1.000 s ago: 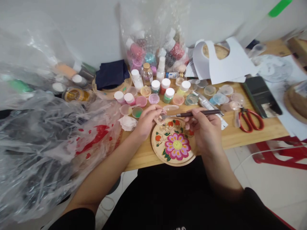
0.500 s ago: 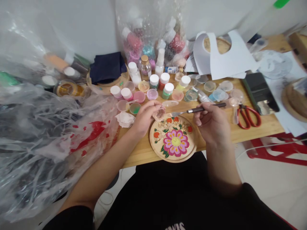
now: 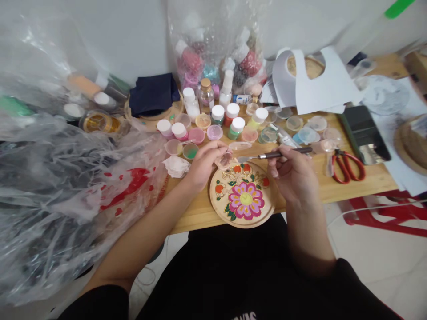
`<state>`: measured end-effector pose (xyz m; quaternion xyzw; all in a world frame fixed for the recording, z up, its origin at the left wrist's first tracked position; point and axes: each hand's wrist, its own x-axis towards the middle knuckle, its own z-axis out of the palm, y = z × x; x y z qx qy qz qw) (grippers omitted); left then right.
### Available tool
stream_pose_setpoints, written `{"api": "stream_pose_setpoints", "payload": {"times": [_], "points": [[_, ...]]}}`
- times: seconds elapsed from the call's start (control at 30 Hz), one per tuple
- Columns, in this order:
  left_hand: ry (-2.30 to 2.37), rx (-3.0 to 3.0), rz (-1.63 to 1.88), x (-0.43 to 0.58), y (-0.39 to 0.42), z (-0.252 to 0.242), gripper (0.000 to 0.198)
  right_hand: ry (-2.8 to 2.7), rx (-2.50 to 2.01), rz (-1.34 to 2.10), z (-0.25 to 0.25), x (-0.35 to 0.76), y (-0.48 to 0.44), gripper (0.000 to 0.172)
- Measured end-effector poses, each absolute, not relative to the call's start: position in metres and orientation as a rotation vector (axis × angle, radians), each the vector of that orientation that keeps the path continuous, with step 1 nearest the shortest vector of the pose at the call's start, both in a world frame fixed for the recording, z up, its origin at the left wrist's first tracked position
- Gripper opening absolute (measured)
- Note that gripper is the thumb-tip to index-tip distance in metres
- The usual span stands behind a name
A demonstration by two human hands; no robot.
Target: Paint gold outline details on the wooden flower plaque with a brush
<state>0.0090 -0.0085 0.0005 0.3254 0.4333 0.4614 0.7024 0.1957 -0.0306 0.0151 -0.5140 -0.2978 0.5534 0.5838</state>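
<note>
Left hand (image 3: 204, 165): fingers closed around a small clear cup (image 3: 224, 160).
Right hand (image 3: 292, 174): pinches a thin tool (image 3: 274, 155), above the painted wooden disc (image 3: 243, 195).

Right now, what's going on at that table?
A person is seated at a wooden table cluttered with craft supplies. The left hand holds a small clear cup at the upper edge of a round wooden plaque painted with a pink flower. The right hand grips a thin dark-handled tool, its metal tip pointing toward the cup. Paint jars stand behind the plaque, red scissors lie to the right, and plastic bags are heaped on the left.
</note>
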Motion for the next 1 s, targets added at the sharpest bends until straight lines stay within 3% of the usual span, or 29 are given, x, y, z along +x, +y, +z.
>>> {"api": "stream_pose_setpoints", "payload": {"times": [0.33, 0.7, 1.0], "points": [[0.961, 0.725, 1.036, 0.010, -0.009, 0.000, 0.008, -0.731, -1.225, 1.223, 0.016, 0.209, -0.039, 0.009], [0.944, 0.737, 1.040, 0.010, -0.009, 0.000, 0.010, -0.902, -1.375, 0.899, 0.015, 0.225, -0.078, 0.006], [0.947, 0.757, 1.043, 0.009, -0.008, -0.002, 0.009, -1.037, -1.372, 0.885, 0.008, 0.224, -0.087, 0.004]]}}
